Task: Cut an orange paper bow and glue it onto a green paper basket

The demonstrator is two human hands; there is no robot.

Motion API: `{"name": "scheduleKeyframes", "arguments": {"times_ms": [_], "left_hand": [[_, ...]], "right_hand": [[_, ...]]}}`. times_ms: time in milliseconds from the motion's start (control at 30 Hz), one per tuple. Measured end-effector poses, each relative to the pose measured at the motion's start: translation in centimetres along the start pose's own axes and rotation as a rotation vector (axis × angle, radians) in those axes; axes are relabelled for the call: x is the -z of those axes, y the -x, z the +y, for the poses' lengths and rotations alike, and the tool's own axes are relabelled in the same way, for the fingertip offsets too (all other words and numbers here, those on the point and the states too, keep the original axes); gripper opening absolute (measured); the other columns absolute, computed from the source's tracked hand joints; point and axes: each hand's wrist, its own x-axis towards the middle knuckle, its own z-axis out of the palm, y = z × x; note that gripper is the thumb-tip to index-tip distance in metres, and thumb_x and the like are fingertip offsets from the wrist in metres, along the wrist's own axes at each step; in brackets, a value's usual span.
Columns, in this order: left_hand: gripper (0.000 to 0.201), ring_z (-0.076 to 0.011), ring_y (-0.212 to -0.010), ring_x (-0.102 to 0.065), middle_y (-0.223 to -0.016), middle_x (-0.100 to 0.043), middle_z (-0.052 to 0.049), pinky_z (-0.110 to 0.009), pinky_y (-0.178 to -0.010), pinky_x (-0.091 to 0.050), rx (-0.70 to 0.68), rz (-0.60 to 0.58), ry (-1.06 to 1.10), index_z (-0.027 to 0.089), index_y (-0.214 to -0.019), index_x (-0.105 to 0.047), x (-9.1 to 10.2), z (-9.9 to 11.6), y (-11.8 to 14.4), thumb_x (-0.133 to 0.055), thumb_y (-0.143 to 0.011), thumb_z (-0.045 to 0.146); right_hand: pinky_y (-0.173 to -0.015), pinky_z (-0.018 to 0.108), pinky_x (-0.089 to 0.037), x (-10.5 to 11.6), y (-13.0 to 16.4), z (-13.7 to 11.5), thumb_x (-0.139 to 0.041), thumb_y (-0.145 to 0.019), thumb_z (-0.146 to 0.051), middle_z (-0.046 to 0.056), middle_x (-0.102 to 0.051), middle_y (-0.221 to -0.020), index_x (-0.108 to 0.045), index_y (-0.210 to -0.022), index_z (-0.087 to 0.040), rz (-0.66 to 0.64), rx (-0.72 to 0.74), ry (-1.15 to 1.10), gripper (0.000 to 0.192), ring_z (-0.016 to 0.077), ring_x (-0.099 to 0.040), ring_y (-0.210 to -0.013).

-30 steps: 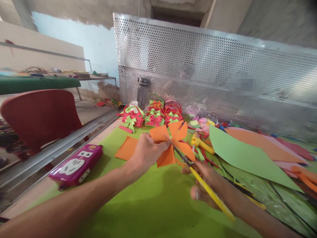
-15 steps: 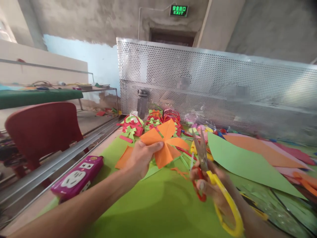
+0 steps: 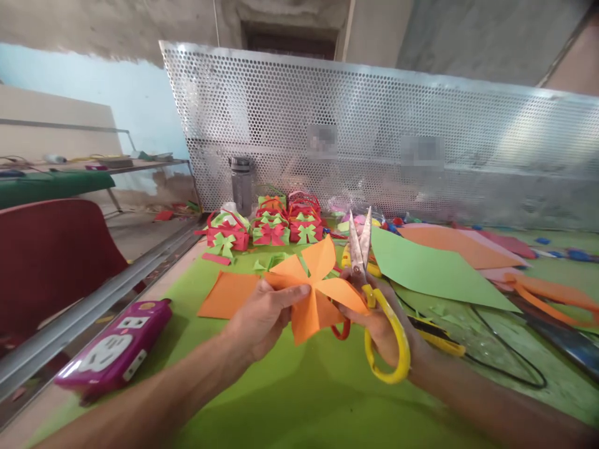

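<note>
Scissors now touch the flower beside left hand.

We see a matt orange paper flower, creased into petals. The scissors have dull, scuffed metal blades and glossy yellow and red plastic handles. The table wears a smooth, matt lime-green covering. At nine o'clock lies a glossy magenta plastic power strip. At twelve o'clock stands a perforated metal screen with a soft sheen; at two o'clock, matt green paper.
</note>
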Motion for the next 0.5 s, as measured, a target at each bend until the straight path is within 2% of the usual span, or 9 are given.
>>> {"name": "scheduleKeyframes", "arguments": {"times_ms": [167, 333, 433, 500], "left_hand": [[0.035, -0.024, -0.081, -0.071, -0.081, -0.076, -0.007, -0.027, -0.068, -0.055, 0.02, 0.023, -0.037, 0.016, -0.085, -0.076, 0.0, -0.3, 0.1, -0.09, -0.054, 0.024], [0.032, -0.0232, -0.077, -0.071, -0.078, -0.076, -0.005, -0.027, -0.067, -0.054, -0.02, 0.012, -0.086, 0.016, -0.08, -0.076, 0.0, -0.6, 0.2, -0.089, -0.052, 0.026], [0.026, -0.0229, -0.076, -0.07, -0.079, -0.076, -0.005, -0.028, -0.067, -0.054, -0.076, 0.004, -0.147, 0.017, -0.08, -0.076, 0.2, -0.5, 0.0, -0.086, -0.059, 0.03], [0.025, -0.0244, -0.077, -0.07, -0.079, -0.076, -0.006, -0.03, -0.068, -0.054, -0.096, 0.007, -0.22, 0.016, -0.08, -0.077, 0.2, -0.4, 0.0, -0.084, -0.061, 0.029]], "right_hand": [[-0.052, 0.024, -0.05, -0.1, 0.3, -0.1, -0.08, -0.067, -0.032, -0.003, -0.06, -0.076, -0.064, -0.088, -0.026, -0.126, 0.042, -0.026, 0.028, 0.0134, -0.056, -0.06], [-0.08, 0.027, -0.051, 0.4, 0.1, 0.8, -0.071, -0.078, -0.039, 0.0, -0.068, -0.09, -0.066, -0.091, -0.025, -0.101, 0.061, -0.027, 0.02, 0.018, -0.063, -0.085], [-0.078, 0.029, -0.052, 0.8, -0.1, 0.8, -0.066, -0.082, -0.045, 0.0, -0.069, -0.088, -0.065, -0.091, -0.026, -0.1, 0.022, -0.018, 0.021, 0.0185, -0.065, -0.084], [-0.078, 0.032, -0.053, 0.9, -0.2, 0.2, -0.064, -0.08, -0.056, 0.001, -0.069, -0.086, -0.064, -0.09, -0.025, -0.125, 0.013, 0.007, 0.033, 0.0201, -0.066, -0.083]]}}
